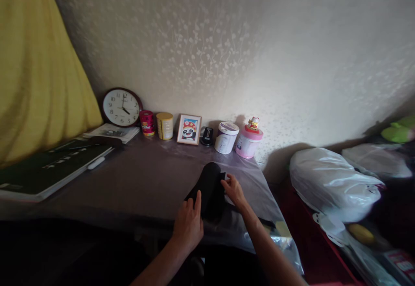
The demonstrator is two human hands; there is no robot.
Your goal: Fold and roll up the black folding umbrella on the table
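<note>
A black, elongated item (210, 184), rounded at its far end, lies near the front edge of the table (145, 178). My left hand (189, 219) rests on its near left side, with the index finger stretched along it and the other fingers bent. At its right side, my right hand (234, 190) pinches a small black flap that stands up from it. The near end of the black item is dark, and its details cannot be made out.
Along the wall stand a clock (121, 107), tins, a framed panda picture (189, 129), a white tub (226, 138) and a pink jar (248, 143). A green book (55, 169) lies left. White plastic bags (333, 182) sit beyond the table's right edge.
</note>
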